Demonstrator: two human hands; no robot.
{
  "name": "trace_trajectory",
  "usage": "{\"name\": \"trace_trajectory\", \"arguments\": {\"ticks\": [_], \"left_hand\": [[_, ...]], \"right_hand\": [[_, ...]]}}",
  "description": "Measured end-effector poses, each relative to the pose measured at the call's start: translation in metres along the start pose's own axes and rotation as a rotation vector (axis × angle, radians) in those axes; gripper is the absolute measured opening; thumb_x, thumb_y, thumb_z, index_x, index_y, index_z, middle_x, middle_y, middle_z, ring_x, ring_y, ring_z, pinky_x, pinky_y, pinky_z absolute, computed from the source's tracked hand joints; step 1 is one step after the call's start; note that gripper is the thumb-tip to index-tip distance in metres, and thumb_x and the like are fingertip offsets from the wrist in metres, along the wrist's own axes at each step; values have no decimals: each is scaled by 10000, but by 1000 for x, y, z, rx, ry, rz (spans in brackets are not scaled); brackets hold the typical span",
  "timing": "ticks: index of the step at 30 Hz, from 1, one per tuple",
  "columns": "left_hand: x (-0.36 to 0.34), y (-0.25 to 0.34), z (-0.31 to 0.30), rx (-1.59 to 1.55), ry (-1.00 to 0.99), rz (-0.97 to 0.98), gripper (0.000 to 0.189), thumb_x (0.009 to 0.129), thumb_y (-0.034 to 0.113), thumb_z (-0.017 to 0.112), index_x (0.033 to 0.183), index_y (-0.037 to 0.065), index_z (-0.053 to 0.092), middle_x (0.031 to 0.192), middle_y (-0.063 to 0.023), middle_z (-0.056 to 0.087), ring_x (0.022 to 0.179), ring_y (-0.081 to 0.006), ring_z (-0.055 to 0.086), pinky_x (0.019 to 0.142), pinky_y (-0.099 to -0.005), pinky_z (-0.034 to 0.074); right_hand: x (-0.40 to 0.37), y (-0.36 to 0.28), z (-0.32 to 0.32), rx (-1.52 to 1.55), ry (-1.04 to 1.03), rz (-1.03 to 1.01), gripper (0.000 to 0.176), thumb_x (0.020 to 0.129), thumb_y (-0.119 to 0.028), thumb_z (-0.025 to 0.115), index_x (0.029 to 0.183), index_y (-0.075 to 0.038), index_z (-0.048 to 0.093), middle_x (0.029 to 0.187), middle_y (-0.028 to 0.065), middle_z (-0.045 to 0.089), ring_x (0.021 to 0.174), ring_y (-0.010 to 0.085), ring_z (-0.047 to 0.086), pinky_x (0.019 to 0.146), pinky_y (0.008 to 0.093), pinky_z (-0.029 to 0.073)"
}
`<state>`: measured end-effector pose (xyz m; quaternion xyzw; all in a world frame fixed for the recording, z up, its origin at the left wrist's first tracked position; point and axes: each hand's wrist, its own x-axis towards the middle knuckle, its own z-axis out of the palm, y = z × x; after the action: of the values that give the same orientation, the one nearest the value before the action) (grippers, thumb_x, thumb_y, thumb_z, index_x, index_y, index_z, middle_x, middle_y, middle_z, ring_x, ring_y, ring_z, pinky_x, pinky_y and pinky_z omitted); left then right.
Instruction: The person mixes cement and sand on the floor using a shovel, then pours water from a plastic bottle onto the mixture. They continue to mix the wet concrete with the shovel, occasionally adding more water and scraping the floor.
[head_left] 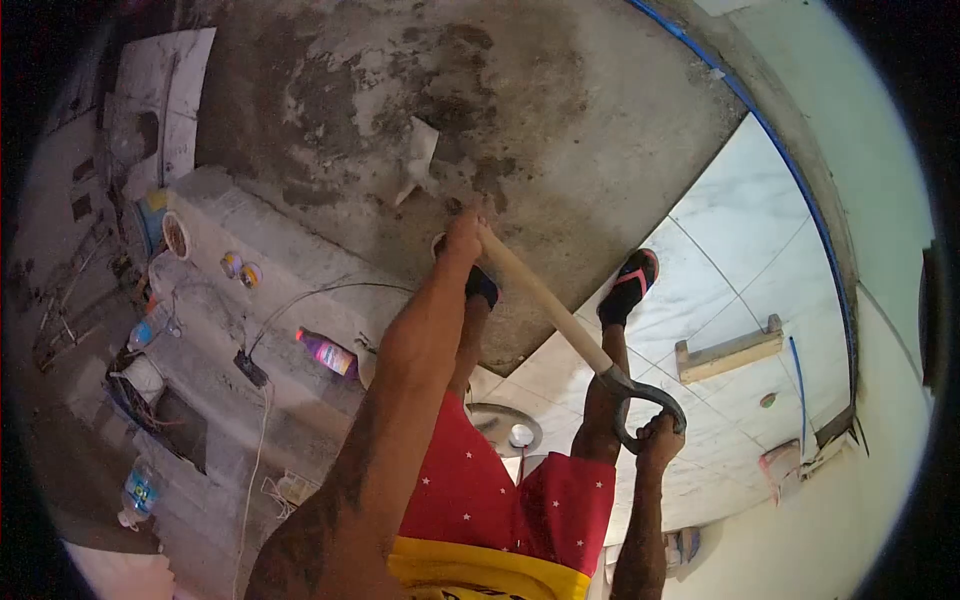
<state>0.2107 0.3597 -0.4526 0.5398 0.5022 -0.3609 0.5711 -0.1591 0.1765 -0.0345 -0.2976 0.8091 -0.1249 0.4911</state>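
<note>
A shovel with a wooden shaft and a dark D-shaped grip slants across the view. My right hand is closed around the grip, beside my right thigh. Farther down, my left hand wraps round the lower shaft near the floor. Just beyond it lies a pale, flat shape; whether this is the shovel's blade I cannot make out. Under it spreads rough grey concrete with dark, damp-looking patches.
Marbled white tiles cover the right side, with a small wooden piece on them. A blue hose or cable follows the wall. Left, a concrete ledge holds a purple bottle, cables and small tubs. A clear bottle stands lower left.
</note>
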Motion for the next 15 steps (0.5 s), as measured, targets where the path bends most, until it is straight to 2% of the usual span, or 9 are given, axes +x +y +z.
{"name": "trace_trajectory", "arguments": {"ticks": [1, 3, 5, 7, 10, 11, 12, 13, 15], "left_hand": [[-64, 8, -10, 6, -9, -3, 233, 821, 240, 583, 867, 17, 537, 781, -74, 536, 702, -209, 515, 573, -353, 412], [-181, 25, 32, 188, 9, 67, 174, 823, 174, 605, 777, 45, 497, 736, -72, 514, 632, -206, 489, 635, -359, 404], [-198, 1, 22, 186, 92, 200, 175, 832, 189, 595, 775, 53, 502, 703, -69, 514, 639, -210, 497, 628, -361, 410], [-242, 14, 9, 89, 30, 90, 158, 831, 190, 595, 791, 62, 511, 691, -65, 519, 645, -213, 503, 623, -362, 422], [-288, 54, 32, -203, -240, 61, 148, 821, 185, 606, 844, 67, 520, 676, -52, 515, 631, -207, 518, 574, -354, 432], [-294, 67, 42, -324, -365, 76, 155, 816, 183, 611, 867, 67, 523, 672, -46, 511, 623, -203, 523, 551, -350, 434], [-277, 76, 47, -231, -306, 99, 133, 822, 175, 603, 844, 80, 513, 655, -39, 497, 609, -195, 512, 546, -348, 433], [-245, 82, 52, -140, -244, 116, 118, 828, 168, 594, 821, 94, 503, 639, -31, 483, 595, -187, 500, 541, -345, 431], [-229, 89, 69, -53, -159, 138, 120, 841, 173, 579, 806, 101, 490, 628, -21, 471, 566, -172, 478, 541, -337, 436]], "right_hand": [[9, 3, -13, -14, -8, -6, 156, 828, -138, 554, 721, -51, 480, 529, 13, 436, 387, 106, 400, 346, 268, 349], [34, 14, -50, -111, -12, 72, 161, 830, -161, 550, 723, -68, 473, 515, -2, 413, 373, 99, 382, 339, 267, 351], [46, 6, -70, -79, -69, 285, 164, 813, -161, 514, 672, -113, 446, 499, -11, 377, 371, 120, 354, 354, 268, 348], [67, -1, -91, -223, -117, 595, 164, 809, -182, 547, 694, -98, 468, 509, -5, 409, 372, 140, 374, 353, 278, 360], [98, -17, -102, -546, -381, 733, 162, 802, -163, 594, 757, -11, 560, 591, 65, 538, 468, 165, 517, 400, 303, 421], [103, -34, -91, -740, -467, 726, 153, 798, -147, 596, 777, 3, 579, 616, 85, 565, 507, 167, 548, 418, 306, 438], [123, -34, -93, -905, -810, 665, 141, 787, -133, 603, 806, 7, 601, 665, 108, 598, 569, 179, 579, 444, 324, 457], [115, -60, -75, -1432, -1307, -64, 90, 763, -104, 618, 785, -17, 608, 672, 111, 605, 579, 184, 585, 453, 335, 462], [161, -28, -81, -810, -995, 944, 86, 734, -87, 622, 792, -29, 598, 649, 89, 588, 538, 188, 564, 441, 307, 446]]}}
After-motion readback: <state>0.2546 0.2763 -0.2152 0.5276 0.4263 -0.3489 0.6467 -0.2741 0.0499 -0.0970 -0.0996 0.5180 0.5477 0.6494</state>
